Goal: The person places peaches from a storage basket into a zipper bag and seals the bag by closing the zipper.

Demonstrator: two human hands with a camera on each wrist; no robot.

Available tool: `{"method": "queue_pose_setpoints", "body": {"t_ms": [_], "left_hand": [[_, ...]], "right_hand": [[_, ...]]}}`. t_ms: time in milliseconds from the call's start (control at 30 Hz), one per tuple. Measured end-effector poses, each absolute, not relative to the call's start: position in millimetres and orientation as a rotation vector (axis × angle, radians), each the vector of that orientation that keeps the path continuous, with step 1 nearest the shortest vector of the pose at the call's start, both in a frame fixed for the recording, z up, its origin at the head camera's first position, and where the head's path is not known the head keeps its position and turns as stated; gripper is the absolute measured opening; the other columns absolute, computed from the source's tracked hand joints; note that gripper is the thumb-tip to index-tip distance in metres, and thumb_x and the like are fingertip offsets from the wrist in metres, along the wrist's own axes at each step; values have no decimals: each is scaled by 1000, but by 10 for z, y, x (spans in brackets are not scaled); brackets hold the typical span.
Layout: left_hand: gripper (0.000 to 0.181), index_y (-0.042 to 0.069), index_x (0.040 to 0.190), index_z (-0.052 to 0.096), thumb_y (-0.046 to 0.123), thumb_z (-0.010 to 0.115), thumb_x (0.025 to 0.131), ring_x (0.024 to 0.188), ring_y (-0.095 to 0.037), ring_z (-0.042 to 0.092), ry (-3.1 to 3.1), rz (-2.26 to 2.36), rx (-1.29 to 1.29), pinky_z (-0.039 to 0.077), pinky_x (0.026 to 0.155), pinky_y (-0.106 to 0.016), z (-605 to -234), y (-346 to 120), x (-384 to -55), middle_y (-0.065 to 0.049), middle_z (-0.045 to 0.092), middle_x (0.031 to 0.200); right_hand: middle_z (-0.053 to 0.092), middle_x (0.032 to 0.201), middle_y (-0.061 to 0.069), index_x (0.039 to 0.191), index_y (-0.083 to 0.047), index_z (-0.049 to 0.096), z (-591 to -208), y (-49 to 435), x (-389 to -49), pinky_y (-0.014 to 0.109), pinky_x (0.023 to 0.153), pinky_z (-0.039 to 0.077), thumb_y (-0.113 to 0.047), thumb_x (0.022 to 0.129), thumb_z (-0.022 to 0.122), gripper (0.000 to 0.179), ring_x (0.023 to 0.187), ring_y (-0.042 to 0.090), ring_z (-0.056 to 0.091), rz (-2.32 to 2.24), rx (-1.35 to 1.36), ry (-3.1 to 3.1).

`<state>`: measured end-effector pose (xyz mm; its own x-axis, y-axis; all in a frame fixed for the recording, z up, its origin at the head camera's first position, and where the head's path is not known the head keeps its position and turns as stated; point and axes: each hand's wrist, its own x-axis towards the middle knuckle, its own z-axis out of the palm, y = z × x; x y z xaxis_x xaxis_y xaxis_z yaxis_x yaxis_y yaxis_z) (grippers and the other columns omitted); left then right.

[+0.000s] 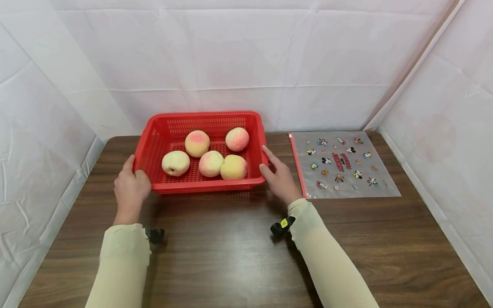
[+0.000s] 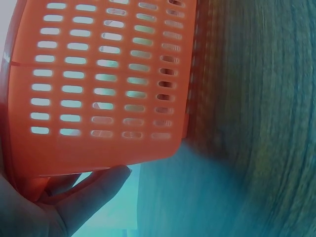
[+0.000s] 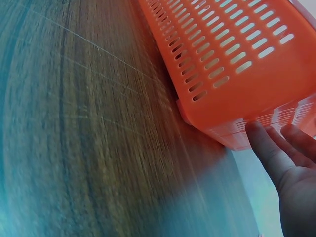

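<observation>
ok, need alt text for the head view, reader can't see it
A person's left hand and right hand hold opposite ends of a red basket containing five peach-like fruits. To its right, a translucent bag with cartoon prints and a red edge lies flat on a dark wood-grain table.

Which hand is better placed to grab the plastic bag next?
Right, I'd say: the right hand is at the end of the basket nearest the bag; the left hand holds the opposite end.
</observation>
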<state>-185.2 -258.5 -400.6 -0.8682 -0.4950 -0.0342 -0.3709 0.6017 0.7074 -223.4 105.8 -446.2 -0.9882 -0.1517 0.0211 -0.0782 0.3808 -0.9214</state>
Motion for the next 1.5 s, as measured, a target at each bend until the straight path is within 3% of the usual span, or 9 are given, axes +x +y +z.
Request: {"method": "queue_pose_setpoints", "body": {"t_ms": [300, 933, 1500], "left_hand": [[57, 17, 155, 23, 21, 25, 98, 128, -47, 45, -2665, -1091, 702, 35, 108, -59, -4013, -2594, -1858, -22, 39, 150], [58, 20, 156, 17, 24, 29, 100, 123, -41, 49, -2675, -1147, 708, 43, 103, -57, -4009, -2582, -1848, -18, 38, 152], [57, 20, 156, 19, 22, 27, 99, 121, -43, 49, -2667, -1118, 696, 41, 103, -58, -4007, -2595, -1842, -20, 39, 151]], "right_hand": [[42, 150, 0, 146, -52, 27, -4497, 1067, -2251, 45, 93, 53, -33, 96, 55, 60, 126, 24, 50, -1702, -241, 2580], [45, 148, 3, 148, -43, 31, -4526, 1067, -2263, 45, 97, 51, -30, 98, 53, 57, 122, 25, 53, -1763, -312, 2587], [46, 147, 2, 148, -46, 31, -4512, 1076, -2265, 44, 95, 52, -35, 97, 56, 57, 122, 25, 54, -1734, -284, 2578]]}}
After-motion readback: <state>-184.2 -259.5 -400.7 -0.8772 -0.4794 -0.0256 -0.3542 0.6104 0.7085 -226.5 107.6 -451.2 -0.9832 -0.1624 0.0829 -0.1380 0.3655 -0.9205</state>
